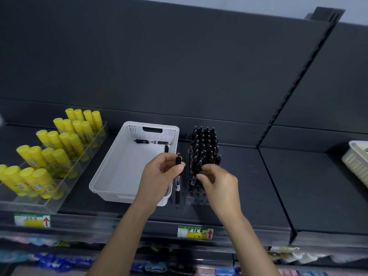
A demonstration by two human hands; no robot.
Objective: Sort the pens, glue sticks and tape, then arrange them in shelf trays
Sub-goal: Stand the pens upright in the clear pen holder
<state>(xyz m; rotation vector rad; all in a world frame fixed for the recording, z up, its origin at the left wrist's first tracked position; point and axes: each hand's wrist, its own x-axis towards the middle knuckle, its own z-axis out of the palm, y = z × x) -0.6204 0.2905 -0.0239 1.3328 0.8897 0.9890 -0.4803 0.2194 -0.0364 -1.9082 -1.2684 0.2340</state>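
Note:
My left hand (pixel 159 176) holds a black pen (pixel 177 186) upright, between the white basket (pixel 111 170) and the clear pen holder (pixel 197 198). Several black pens (pixel 204 148) stand in that holder, filling its back rows; the front holes are vacant. My right hand (pixel 218 181) pinches a pen standing in the holder's front filled row. Two more pens (pixel 151 142) lie at the far end of the basket. Yellow glue sticks (pixel 57 144) stand in rows in a clear stepped tray on the left.
The dark shelf (pixel 239 196) carries price labels (pixel 196 232) on its front edge. A pale basket (pixel 356 162) sits at the far right edge, beyond a shelf divider. Packaged goods fill the shelf below.

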